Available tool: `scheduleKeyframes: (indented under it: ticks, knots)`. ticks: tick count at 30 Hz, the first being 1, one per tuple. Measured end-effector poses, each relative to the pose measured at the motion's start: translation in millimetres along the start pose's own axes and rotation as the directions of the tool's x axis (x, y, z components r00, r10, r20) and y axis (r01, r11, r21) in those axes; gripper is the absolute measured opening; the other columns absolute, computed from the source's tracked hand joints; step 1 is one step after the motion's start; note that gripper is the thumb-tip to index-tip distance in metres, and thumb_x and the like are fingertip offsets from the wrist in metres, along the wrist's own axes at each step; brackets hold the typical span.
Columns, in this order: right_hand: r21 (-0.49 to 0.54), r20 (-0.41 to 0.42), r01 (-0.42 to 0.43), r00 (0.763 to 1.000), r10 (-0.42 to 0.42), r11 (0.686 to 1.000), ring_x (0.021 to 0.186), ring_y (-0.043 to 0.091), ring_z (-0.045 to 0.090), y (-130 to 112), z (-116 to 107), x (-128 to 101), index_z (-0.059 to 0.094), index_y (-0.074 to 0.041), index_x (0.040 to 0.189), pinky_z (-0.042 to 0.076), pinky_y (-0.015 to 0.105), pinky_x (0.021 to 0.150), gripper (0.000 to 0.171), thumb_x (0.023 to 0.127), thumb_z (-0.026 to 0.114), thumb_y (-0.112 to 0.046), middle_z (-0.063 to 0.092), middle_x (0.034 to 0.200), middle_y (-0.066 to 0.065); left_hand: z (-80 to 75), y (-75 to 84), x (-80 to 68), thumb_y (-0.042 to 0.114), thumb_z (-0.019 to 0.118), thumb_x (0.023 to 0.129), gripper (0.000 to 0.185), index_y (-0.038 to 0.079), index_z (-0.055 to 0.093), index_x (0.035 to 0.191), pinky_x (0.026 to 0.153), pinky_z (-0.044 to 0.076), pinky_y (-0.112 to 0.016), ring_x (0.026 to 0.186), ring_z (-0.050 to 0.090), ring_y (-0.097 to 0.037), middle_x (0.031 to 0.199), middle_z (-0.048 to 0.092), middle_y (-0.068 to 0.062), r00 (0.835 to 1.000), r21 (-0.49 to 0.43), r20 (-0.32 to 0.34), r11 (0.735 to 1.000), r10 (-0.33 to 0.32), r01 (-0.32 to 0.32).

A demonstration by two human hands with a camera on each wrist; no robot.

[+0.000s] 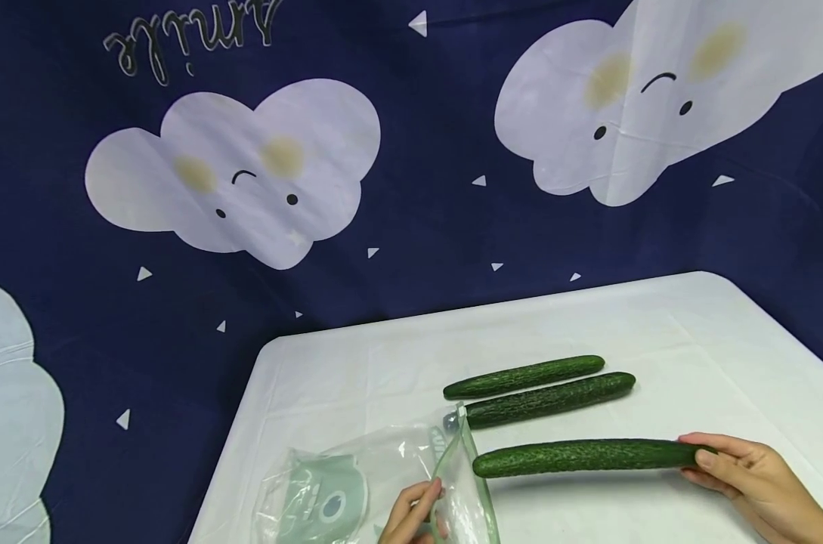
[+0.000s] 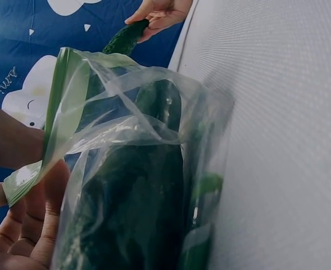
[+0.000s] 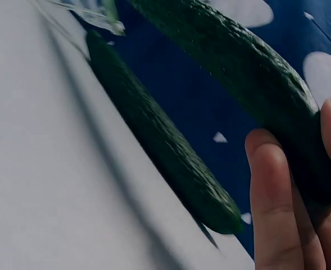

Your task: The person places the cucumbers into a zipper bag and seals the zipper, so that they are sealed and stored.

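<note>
My right hand [image 1: 747,476] grips a long green cucumber [image 1: 588,457] by its right end and holds it level above the table. The cucumber's far tip is at the mouth of a clear zip bag [image 1: 391,446] with a green zip edge and a printed green picture. Fingers of my left hand [image 1: 411,517] pinch the bag's edge beside its opening. Two more cucumbers lie side by side behind the held one: a farther one [image 1: 527,376] and a nearer one [image 1: 554,400], whose left end is behind the bag. In the right wrist view a cucumber [image 3: 165,135] lies beyond the held one.
A white-covered table [image 1: 690,340] with rounded corners carries everything. Behind it hangs a dark blue cloth [image 1: 425,227] printed with clouds and small triangles, close to the table's back edge.
</note>
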State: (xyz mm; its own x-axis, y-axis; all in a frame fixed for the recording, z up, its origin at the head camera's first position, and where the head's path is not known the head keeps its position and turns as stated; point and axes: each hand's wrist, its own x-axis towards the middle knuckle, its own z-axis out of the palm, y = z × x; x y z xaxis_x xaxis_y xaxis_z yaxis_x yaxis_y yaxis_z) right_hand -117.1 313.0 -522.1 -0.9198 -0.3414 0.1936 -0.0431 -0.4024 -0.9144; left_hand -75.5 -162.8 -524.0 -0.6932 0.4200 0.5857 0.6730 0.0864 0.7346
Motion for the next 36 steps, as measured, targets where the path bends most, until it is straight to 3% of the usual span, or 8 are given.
scheduleKeyframes:
  ticks: [7,12,22,28,36]
  knots:
    - [0.01,0.076,-0.134,0.988,0.133,0.991,0.105,0.024,0.059,5.1,19.0,5.8,0.061,-0.004,0.123,0.045,0.042,0.084,0.044,0.098,0.029,0.012,0.062,0.118,0.008,-0.8,-2.1,-0.8,-0.013,0.053,0.087,0.054,-0.017,0.031,0.137,0.06,0.051,-0.019,0.083,0.055,-0.015,0.125,0.041,-0.024,1.0,-0.019,-0.002,1.0,0.025,-0.025]
    - [0.003,0.053,-0.194,0.98,0.193,0.981,0.106,0.024,0.059,10.0,32.3,9.3,0.063,-0.004,0.121,0.045,0.042,0.084,0.04,0.098,0.033,0.009,0.063,0.117,0.009,-0.1,-2.2,-1.0,-0.012,0.052,0.087,0.055,-0.017,0.029,0.137,0.059,0.052,-0.022,0.083,0.055,-0.016,0.127,0.041,-0.022,1.0,-0.045,-0.002,0.999,0.025,-0.025]
    - [-0.06,-0.09,-0.337,0.939,0.331,0.94,0.104,0.02,0.06,15.1,50.5,12.1,0.068,-0.013,0.115,0.046,0.039,0.085,0.032,0.099,0.044,-0.002,0.066,0.112,0.002,-1.5,-1.5,-1.0,-0.013,0.052,0.087,0.056,-0.017,0.03,0.137,0.064,0.052,-0.022,0.088,0.055,-0.015,0.13,0.039,-0.021,0.999,-0.017,0.021,0.999,0.028,-0.028]
    - [0.017,-0.086,-0.446,0.891,0.446,0.895,0.105,0.019,0.06,22.6,71.3,17.2,0.069,-0.017,0.113,0.046,0.037,0.088,0.027,0.099,0.047,-0.009,0.065,0.113,0.0,-2.1,-2.1,-0.3,-0.013,0.051,0.087,0.057,-0.015,0.027,0.139,0.063,0.052,-0.021,0.086,0.054,-0.015,0.129,0.037,-0.022,0.999,-0.019,0.047,1.0,0.012,-0.011]
    - [0.057,-0.052,-0.464,0.883,0.466,0.884,0.103,0.022,0.061,36.7,107.2,29.0,0.069,-0.014,0.113,0.046,0.036,0.088,0.024,0.097,0.052,-0.009,0.065,0.112,0.003,-3.5,-1.6,0.0,-0.014,0.055,0.084,0.059,-0.013,0.031,0.139,0.066,0.052,-0.023,0.088,0.056,-0.015,0.126,0.04,-0.024,1.0,0.054,0.026,0.999,0.005,-0.006]
